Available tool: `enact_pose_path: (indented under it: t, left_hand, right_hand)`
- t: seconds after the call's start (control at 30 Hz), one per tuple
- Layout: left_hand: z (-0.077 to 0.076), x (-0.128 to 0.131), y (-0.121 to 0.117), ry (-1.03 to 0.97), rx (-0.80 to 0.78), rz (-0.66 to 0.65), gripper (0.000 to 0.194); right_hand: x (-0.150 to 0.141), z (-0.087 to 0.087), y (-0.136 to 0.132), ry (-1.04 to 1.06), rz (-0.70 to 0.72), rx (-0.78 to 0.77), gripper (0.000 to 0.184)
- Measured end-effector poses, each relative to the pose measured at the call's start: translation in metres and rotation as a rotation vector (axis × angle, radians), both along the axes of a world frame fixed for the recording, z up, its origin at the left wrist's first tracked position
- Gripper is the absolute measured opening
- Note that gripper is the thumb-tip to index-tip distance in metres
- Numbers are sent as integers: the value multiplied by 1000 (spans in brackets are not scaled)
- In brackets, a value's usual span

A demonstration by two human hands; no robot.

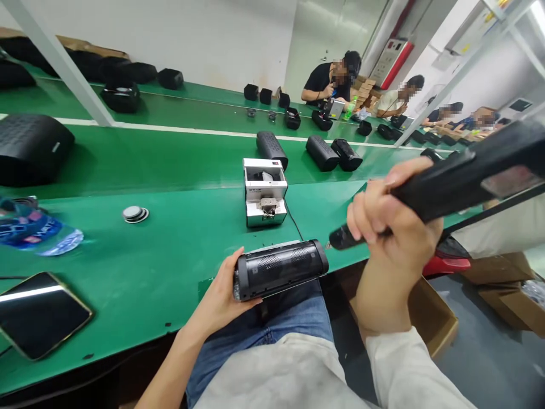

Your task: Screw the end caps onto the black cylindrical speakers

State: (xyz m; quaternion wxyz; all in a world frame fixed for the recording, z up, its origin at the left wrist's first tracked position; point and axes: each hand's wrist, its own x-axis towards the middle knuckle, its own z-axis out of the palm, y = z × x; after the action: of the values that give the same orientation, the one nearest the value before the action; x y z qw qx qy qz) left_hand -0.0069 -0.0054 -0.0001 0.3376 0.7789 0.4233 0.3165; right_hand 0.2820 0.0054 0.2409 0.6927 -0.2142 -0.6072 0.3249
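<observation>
My left hand (227, 292) is wrapped round the left end of a black speaker housing (283, 266) with a perforated panel, held at the bench's front edge above my lap. In my right hand (394, 221) is a black electric screwdriver (460, 176), gripped with its bit pointing left. The bit's tip sits close to the right end of the housing; I cannot tell whether they touch. Just behind the housing stands a white screw feeder (266, 193) with a metal pick-up mouth at the front and a cable at its right side.
On the green bench (170, 244) lie a phone (42, 315), stacked round discs (135, 214) and a crumpled blue-labelled plastic bottle (36, 227). Black speaker housings (321, 152) line the belt behind. Cardboard boxes (430, 315) stand on the floor at right. Several people sit along the far side.
</observation>
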Motion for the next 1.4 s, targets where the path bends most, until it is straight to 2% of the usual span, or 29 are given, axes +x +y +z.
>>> enact_pose_path:
  t: [0.07, 0.13, 0.27, 0.4, 0.57, 0.77, 0.97, 1.0, 1.1, 1.17, 1.27, 1.4]
  left_hand:
    - [-1, 0, -1, -8, 9, -1, 122]
    - [-2, 0, -1, -8, 9, -2, 124]
    - [-1, 1, -2, -15, 4, -6, 126]
    - [2, 1, -3, -22, -21, -6, 125]
    - [1, 1, -2, -27, -13, -11, 126]
    - [-2, 0, -1, -35, -2, -10, 127]
    - [-2, 1, 0, -30, 19, -13, 124]
    - [-2, 1, 1, -28, 25, -15, 125]
    - [-2, 1, 1, -27, 50, -16, 126]
    - [-1, 2, 2, -32, 59, -17, 126]
    - [1, 3, 2, -39, 37, -20, 126]
    - [3, 3, 1, -35, 19, -24, 127]
  right_hand:
    - [-18, 9, 32, 60, -90, 91, 22]
    - [-37, 6, 70, 70, -173, 132, 26]
    - [-63, -18, 136, 11, -298, 126, 33]
    - [-70, -36, 166, 2, -325, 82, 39]
    - [-68, -42, 173, -18, -313, 51, 43]
    - [-67, -40, 174, -31, -317, 22, 41]
    - [-71, -32, 177, -278, -68, -5, 33]
    - [-74, -32, 178, -277, -100, 3, 30]
    - [-82, -35, 181, -173, -374, 62, 23]
    - [-84, -38, 181, -157, -503, 84, 17]
    - [-80, -39, 180, -193, -520, 83, 10]
    - [-76, -35, 172, -125, -501, 125, 14]
